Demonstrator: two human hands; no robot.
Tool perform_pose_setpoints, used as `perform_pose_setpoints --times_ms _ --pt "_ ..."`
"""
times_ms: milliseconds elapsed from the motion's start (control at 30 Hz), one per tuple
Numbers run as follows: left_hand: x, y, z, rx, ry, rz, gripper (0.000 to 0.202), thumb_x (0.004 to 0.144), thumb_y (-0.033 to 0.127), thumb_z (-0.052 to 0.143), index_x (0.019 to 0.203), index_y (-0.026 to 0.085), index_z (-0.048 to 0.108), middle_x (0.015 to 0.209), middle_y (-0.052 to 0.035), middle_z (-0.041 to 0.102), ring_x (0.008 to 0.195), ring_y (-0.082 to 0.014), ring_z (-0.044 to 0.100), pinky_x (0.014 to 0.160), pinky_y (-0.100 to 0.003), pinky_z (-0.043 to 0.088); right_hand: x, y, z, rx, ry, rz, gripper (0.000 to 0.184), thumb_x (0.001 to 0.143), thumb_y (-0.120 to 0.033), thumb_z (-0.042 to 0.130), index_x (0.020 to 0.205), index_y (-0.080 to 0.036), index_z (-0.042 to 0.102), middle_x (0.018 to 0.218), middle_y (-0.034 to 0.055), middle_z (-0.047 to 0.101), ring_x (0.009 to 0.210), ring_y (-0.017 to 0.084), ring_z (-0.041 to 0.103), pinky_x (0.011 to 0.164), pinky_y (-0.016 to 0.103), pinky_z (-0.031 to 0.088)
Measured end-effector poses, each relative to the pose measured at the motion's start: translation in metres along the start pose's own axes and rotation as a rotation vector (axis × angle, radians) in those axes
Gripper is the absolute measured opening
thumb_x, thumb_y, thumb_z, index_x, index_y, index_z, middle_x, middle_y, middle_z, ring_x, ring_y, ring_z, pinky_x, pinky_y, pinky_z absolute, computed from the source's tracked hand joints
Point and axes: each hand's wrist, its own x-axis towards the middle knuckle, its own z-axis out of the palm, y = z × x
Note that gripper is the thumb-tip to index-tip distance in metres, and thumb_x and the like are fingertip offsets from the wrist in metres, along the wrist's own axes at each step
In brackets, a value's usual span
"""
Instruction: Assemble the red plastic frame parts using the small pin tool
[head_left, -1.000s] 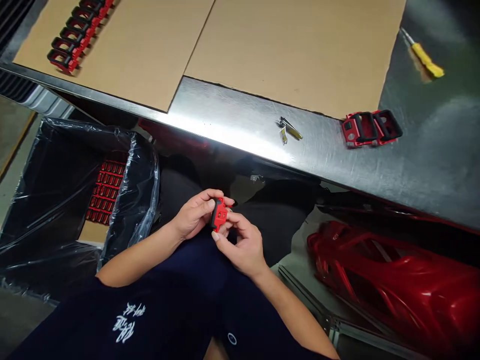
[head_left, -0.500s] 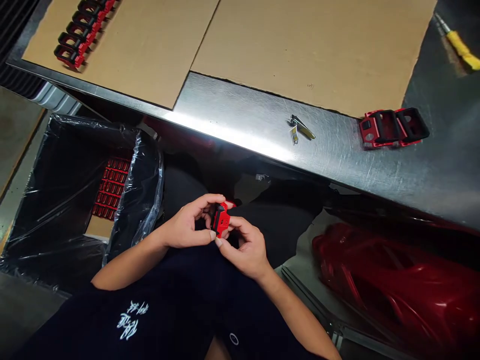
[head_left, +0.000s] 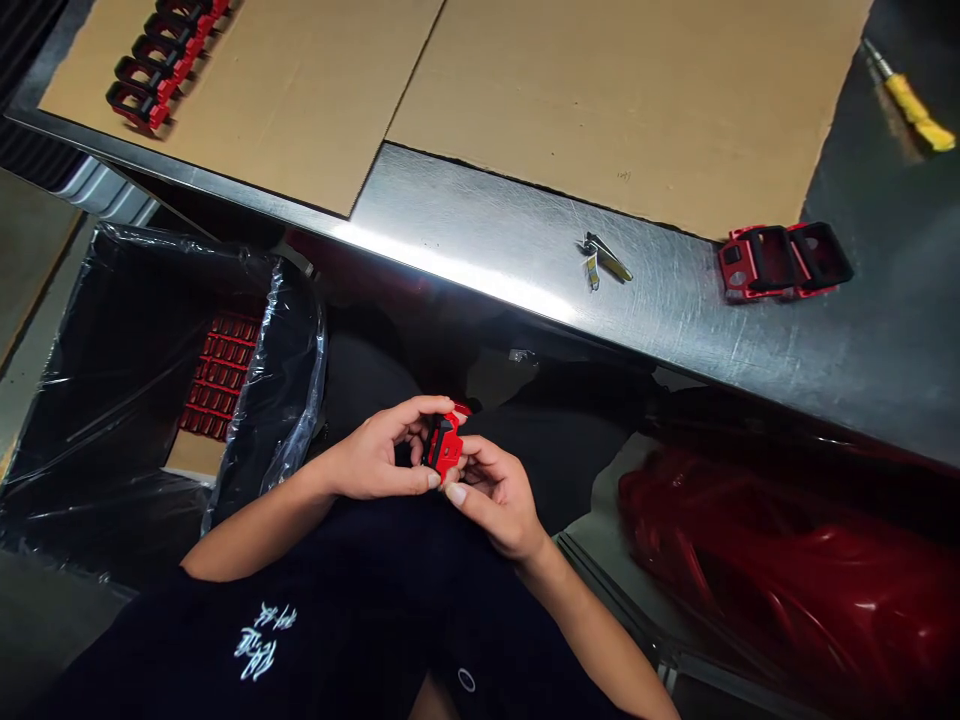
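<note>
Above my lap I hold a small red-and-black plastic part (head_left: 448, 447) between both hands. My left hand (head_left: 379, 450) grips its black side, thumb at the lower end and fingers at the top. My right hand (head_left: 504, 492) pinches the red side, its thumb near the bottom corner. Fingers hide much of the part. On the metal table edge ahead lie nail clippers (head_left: 604, 258), lever swung out. To their right, two similar red-and-black parts (head_left: 784, 262) stand side by side.
Cardboard sheets (head_left: 600, 90) cover much of the metal table (head_left: 465, 200). A row of red-and-black parts (head_left: 161, 60) stands far left. At left, a plastic-lined bin (head_left: 97, 400) holds stacked red parts (head_left: 221, 375). A yellow-handled tool (head_left: 911, 105) lies far right; a red plastic bag (head_left: 787, 570) sits lower right.
The part in my hands has turned slightly, and my right thumb has shifted a little to the right and down along it. The view has moved slightly.
</note>
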Motion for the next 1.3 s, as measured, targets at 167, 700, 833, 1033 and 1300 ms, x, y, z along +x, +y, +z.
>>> perform_pose_setpoints --times_ms 167,700,833,1033,1300 --pt "-0.003 -0.001 0.006 0.017 0.001 -0.036 0.065 0.082 0.024 0.077 0.142 0.023 0.052 0.119 -0.0118 0.069 0.098 -0.0207 0.072 0.079 -0.029 0.059 0.002 -0.002 0.001 0.186 0.007 0.098 0.024 0.084 -0.042 0.081 0.096 -0.023 0.074 0.072 -0.002 0.067 0.063 0.013 0.063 0.065 0.026 0.055" --pt "-0.003 0.005 0.004 0.506 0.045 0.248 0.082 0.075 0.008 0.07 0.152 0.028 0.048 0.133 -0.0108 0.071 0.112 -0.0268 0.069 0.098 -0.043 0.057 0.001 -0.013 -0.001 -0.058 0.089 0.079 0.028 0.088 -0.046 0.074 0.09 -0.019 0.082 0.046 -0.0038 0.056 0.038 0.009 0.047 0.041 0.022 0.04" --pt "-0.002 0.004 0.004 0.45 0.063 0.225 0.08 0.073 0.005 0.068 0.148 0.03 0.053 0.14 -0.0089 0.067 0.124 -0.0286 0.064 0.109 -0.049 0.051 0.0 -0.017 0.001 -0.204 0.114 -0.077 0.011 0.09 -0.027 0.072 0.091 -0.022 0.082 0.06 0.0008 0.072 0.049 0.014 0.063 0.051 0.025 0.051" --pt "-0.008 0.007 0.011 0.248 0.187 -0.004 0.073 0.08 0.027 0.076 0.148 0.021 0.052 0.14 -0.0147 0.063 0.12 -0.0311 0.066 0.098 -0.043 0.058 0.003 -0.013 0.0 -0.346 0.122 -0.274 0.017 0.089 -0.017 0.072 0.098 -0.027 0.082 0.082 0.0037 0.081 0.07 0.02 0.075 0.068 0.033 0.06" --pt "-0.004 0.016 0.026 0.364 0.314 -0.096 0.08 0.069 0.041 0.089 0.141 0.023 0.058 0.135 -0.0121 0.066 0.122 -0.0337 0.064 0.112 -0.05 0.049 0.005 -0.003 -0.003 -0.336 0.083 -0.283 0.007 0.088 -0.026 0.074 0.085 -0.026 0.08 0.083 0.0064 0.081 0.075 0.024 0.077 0.074 0.04 0.064"
